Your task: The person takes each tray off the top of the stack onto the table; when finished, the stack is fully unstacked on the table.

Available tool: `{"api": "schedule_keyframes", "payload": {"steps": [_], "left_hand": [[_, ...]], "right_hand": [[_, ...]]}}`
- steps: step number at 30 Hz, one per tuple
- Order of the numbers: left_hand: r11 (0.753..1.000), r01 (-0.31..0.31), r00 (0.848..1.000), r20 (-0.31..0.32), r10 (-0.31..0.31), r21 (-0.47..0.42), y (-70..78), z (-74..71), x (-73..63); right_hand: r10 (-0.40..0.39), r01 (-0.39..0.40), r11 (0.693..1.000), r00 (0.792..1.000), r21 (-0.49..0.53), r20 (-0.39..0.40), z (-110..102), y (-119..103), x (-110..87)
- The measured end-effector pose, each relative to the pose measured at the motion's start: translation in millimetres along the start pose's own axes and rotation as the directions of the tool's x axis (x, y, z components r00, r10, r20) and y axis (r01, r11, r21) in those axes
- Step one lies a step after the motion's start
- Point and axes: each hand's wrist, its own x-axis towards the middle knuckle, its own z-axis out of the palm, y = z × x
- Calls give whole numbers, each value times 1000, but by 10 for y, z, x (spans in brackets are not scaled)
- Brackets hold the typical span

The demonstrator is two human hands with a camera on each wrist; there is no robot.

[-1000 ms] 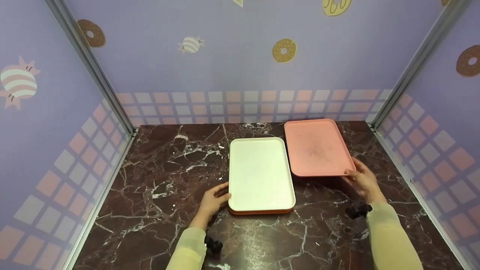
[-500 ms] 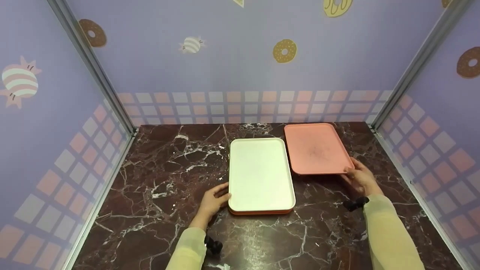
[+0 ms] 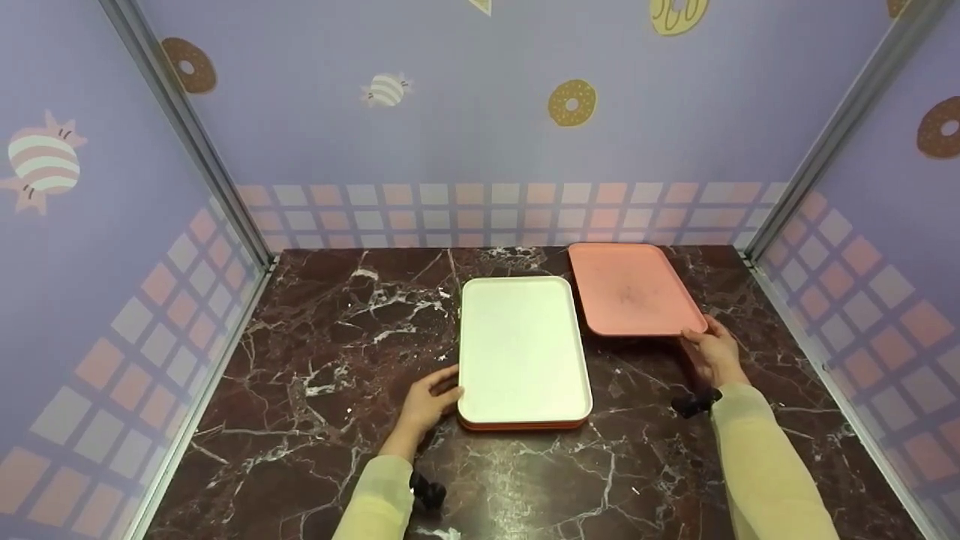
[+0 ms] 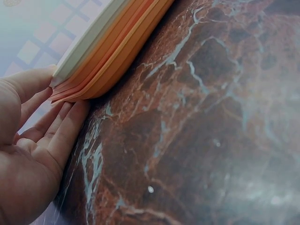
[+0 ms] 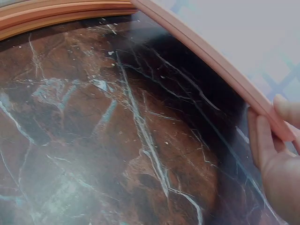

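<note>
A white tray point(image 3: 523, 349) tops a stack of trays at mid-table, with orange tray edges point(image 4: 126, 44) visible below it. At the stack's near left side rests my left hand point(image 3: 427, 405). Its thumb touches the white rim and its extended fingers lie against the lower edges. My right hand point(image 3: 716, 352) pinches the near right corner of a pink tray point(image 3: 630, 289), thumb on the rim and fingers underneath. In the right wrist view the pink tray's near edge point(image 5: 215, 58) is raised off the tabletop, with a dark shadow beneath. Whether its far edge touches down, I cannot tell.
The dark marble-patterned tabletop point(image 3: 337, 420) extends around the stack. A patterned back wall point(image 3: 480, 135) stands close behind the pink tray, and side walls with metal corner posts point(image 3: 810, 157) border the table. A black wrist camera point(image 3: 427, 491) sits at each wrist.
My right hand has moved slightly left and away from me. The pink tray's near edge has moved toward the back wall. My left hand and the stack stay put.
</note>
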Motion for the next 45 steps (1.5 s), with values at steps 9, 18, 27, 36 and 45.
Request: {"api": "schedule_keyframes", "payload": {"steps": [9,18,27,36,45], "left_hand": [[1000,2,1000,0,-2,0,-26,7,19],[1000,2,1000,-6,-2,7,21,22,-15],[1000,-17,1000,13,17,-8,201,19,-131],[1000,-14,1000,3,14,-2,-6,8,-10],[1000,-8,1000,0,8,-13,-2,13,-8]], "right_hand": [[-67,57,990,995,-130,-70,40,120,73],[-117,84,975,981,-208,-152,34,245,88],[-206,144,926,967,-349,-147,-51,405,126],[-265,135,834,949,-535,-172,-62,460,150],[-269,150,838,950,-524,-160,-90,468,159]]}}
